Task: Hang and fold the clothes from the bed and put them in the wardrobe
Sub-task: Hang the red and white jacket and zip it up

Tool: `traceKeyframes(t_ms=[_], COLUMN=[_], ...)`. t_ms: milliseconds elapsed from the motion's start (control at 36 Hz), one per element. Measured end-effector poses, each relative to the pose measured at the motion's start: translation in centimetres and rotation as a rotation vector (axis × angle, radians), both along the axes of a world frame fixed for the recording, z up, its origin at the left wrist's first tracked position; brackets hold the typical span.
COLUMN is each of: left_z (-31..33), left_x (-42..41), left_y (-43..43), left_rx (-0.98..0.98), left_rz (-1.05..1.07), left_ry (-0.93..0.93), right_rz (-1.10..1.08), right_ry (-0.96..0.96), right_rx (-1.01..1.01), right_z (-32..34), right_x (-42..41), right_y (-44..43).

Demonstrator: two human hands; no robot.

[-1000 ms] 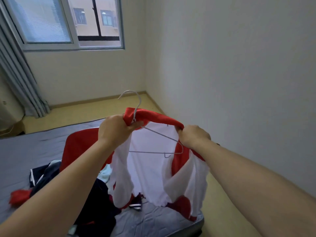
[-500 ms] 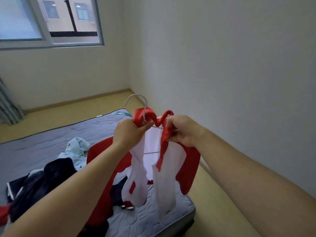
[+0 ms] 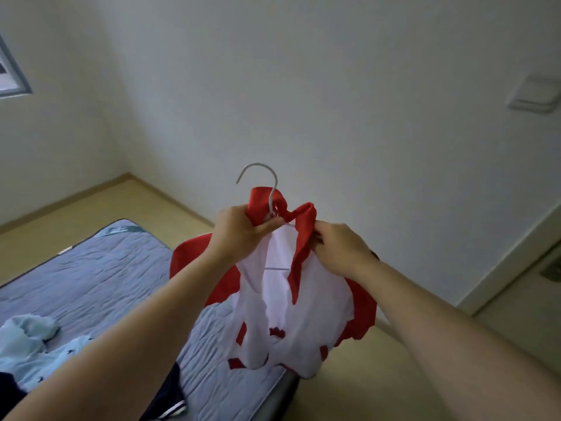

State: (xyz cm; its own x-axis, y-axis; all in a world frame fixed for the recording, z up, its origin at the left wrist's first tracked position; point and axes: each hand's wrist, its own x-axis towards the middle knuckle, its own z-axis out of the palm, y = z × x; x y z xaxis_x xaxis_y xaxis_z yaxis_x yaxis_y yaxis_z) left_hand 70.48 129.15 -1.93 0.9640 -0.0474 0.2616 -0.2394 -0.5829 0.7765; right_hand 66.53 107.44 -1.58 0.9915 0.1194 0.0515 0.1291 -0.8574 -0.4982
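A grey quilted bed [image 3: 100, 278] fills the lower left. Pale wooden floor [image 3: 76, 214] runs beyond it and along its right side to plain white walls [image 3: 334, 86].

Above the bed's right edge, held in the air, a red and white shirt [image 3: 288, 314] hangs on a white wire hanger [image 3: 258, 164]. The left hand [image 3: 243, 235] pinches the hanger's neck and the red collar between thumb and curled fingers. The right hand [image 3: 340, 250] grips the collar's other side, its fingers tucked under the cloth and mostly hidden.

On the bed's near left part lie a light blue garment [image 3: 27, 344] and a dark garment [image 3: 171, 390], both cut off by the frame. High above the bed's left, only a sliver of window frame [image 3: 15, 74] shows. On the wall to the bed's right are a blurred switch plate [image 3: 535, 94] and a partly cropped door frame [image 3: 516, 253].
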Motion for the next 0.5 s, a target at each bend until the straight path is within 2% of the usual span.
traceKeyframes(t_ms=[222, 306, 417, 500], left_z=[1.3, 0.9, 0.8, 1.0], left_x=[2.3, 2.6, 2.2, 1.2], left_y=[-12.9, -18.3, -26.0, -31.8], left_rx=[0.147, 0.144, 0.267, 0.178], left_rz=[-0.164, -0.193, -0.163, -0.263], left_ry=[-0.214, -0.271, -0.465, -0.394], right_rz=[-0.378, -0.496, -0.652, -0.751], right_ry=[-0.283, -0.333, -0.384, -0.407], right_rx=[0.017, -0.007, -0.055, -0.085], right_z=[-0.3, 0.3, 1.2, 1.8], right_x=[-1.7, -3.2, -5.2, -7.1], right_y=[-11.4, -15.8, -22.0, -26.4])
